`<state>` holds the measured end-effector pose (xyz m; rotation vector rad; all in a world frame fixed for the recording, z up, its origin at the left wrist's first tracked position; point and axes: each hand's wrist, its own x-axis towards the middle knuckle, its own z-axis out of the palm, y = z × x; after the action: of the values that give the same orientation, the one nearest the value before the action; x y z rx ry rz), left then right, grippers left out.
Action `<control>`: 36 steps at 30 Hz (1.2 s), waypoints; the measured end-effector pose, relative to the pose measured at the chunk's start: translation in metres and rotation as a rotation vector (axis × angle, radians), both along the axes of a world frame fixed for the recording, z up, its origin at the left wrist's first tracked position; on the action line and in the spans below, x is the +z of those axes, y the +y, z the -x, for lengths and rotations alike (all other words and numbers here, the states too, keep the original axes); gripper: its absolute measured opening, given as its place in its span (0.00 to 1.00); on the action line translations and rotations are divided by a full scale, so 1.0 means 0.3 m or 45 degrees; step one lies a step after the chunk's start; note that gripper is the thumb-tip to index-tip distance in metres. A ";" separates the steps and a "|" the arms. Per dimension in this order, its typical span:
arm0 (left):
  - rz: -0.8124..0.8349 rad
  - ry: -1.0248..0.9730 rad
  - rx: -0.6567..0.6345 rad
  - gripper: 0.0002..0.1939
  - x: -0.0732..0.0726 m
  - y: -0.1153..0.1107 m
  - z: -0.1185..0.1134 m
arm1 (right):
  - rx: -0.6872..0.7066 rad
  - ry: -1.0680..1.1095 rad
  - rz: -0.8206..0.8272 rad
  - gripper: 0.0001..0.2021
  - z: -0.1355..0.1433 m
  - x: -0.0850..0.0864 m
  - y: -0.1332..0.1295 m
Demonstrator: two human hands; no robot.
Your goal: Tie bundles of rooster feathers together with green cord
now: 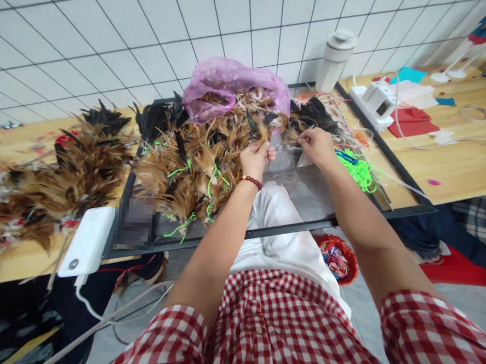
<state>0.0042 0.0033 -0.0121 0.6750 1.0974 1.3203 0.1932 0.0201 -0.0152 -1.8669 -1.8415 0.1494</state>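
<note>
Brown feathers [203, 163], some tied with green string, cover the left part of a black-framed tray [302, 225]. My left hand [257, 160] is at their right edge, fingers closed on a small brown feather bunch [263, 133]. Just to the right, my right hand [316, 145] is pinched, its fingertips near a few brown wisps; what it holds is too small to make out. Behind my hands lies a pink plastic bag [241, 75] with more feathers. Black feathers [315, 116] sit beyond my right hand. Bright green string [361, 175] and a blue tool [346, 156] lie beside my right wrist.
A white bottle [335, 61] stands at the back by the tiled wall. A power strip [373, 108] and red cloth [413, 122] are at the right. More feathers [79, 166] and a white power bank [87, 241] lie left. An orange basket [339, 259] is below the tray.
</note>
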 end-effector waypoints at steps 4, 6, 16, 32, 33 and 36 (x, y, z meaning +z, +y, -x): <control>0.018 -0.012 -0.045 0.11 0.000 -0.007 0.003 | 0.013 0.512 -0.022 0.05 0.000 0.017 0.012; 0.016 -0.036 -0.076 0.09 0.004 -0.013 0.003 | 0.044 0.870 0.018 0.05 0.011 0.023 0.012; 0.105 -0.072 -0.154 0.08 0.028 -0.036 -0.001 | 0.436 1.354 0.110 0.18 0.121 0.033 -0.040; 0.148 -0.042 -0.437 0.09 0.020 -0.046 0.005 | 0.608 1.104 -0.084 0.24 0.119 -0.014 -0.015; 0.142 -0.090 -0.403 0.09 0.020 -0.043 0.009 | 0.610 1.046 -0.129 0.26 0.117 -0.013 -0.018; 0.133 -0.193 -0.326 0.08 0.020 -0.037 0.022 | 0.663 0.788 -0.284 0.32 0.113 -0.010 -0.030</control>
<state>-0.0023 -0.0078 -0.0062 0.6057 0.9181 1.0689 0.1593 0.0111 -0.0182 -0.9985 -1.7494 0.5996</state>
